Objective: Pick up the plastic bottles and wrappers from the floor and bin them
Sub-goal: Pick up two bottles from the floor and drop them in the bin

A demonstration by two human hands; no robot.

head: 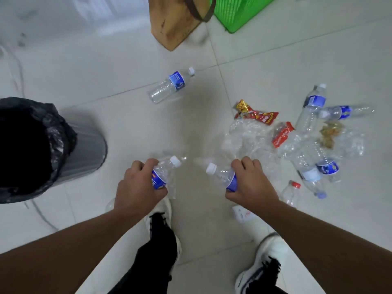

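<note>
My left hand (pixel 137 187) grips a clear blue-labelled bottle (pixel 167 168) with a white cap, held above the floor. My right hand (pixel 250 183) grips a second blue-labelled bottle (pixel 222 174), its white cap pointing left. The grey bin (pixel 84 149) with a black liner stands at the left, open. One more bottle (pixel 169 85) lies alone on the tiles ahead. At the right lies a heap of several clear bottles (pixel 311 109), red snack wrappers (pixel 257 115) and crumpled clear plastic (pixel 248 136). A small red-capped bottle (pixel 291 193) lies near my right wrist.
A brown wooden piece (pixel 171 24) and a green basket (pixel 239 11) stand at the far edge. My two feet in white shoes (pixel 263 266) are on the tiles below my hands. A white card (pixel 241 213) lies by my right forearm.
</note>
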